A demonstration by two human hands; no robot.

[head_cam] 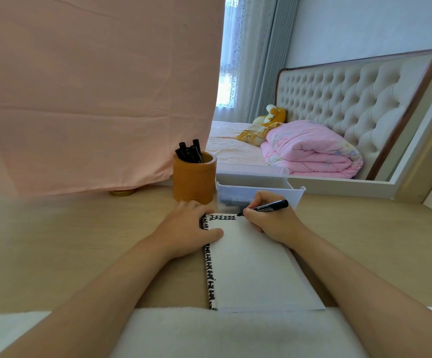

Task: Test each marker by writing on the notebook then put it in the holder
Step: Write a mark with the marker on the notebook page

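A white notebook (pixel 256 267) lies open on the wooden desk, with a row of black marks along its top edge and more down its left margin. My left hand (pixel 186 231) rests flat on the notebook's upper left corner. My right hand (pixel 271 223) grips a black marker (pixel 266 207), its tip touching the page at the end of the top row. Behind my left hand stands a round orange-brown holder (pixel 194 180) with several black markers (pixel 190 151) sticking out of it.
A clear plastic bin (pixel 258 193) with more markers sits behind the notebook, right of the holder. A pink cloth (pixel 93 94) hangs at the back left, over a gold lid (pixel 122 192). A mirror (pixel 339 112) at the back right reflects a bed. White fluffy fabric (pixel 209 334) covers the near edge.
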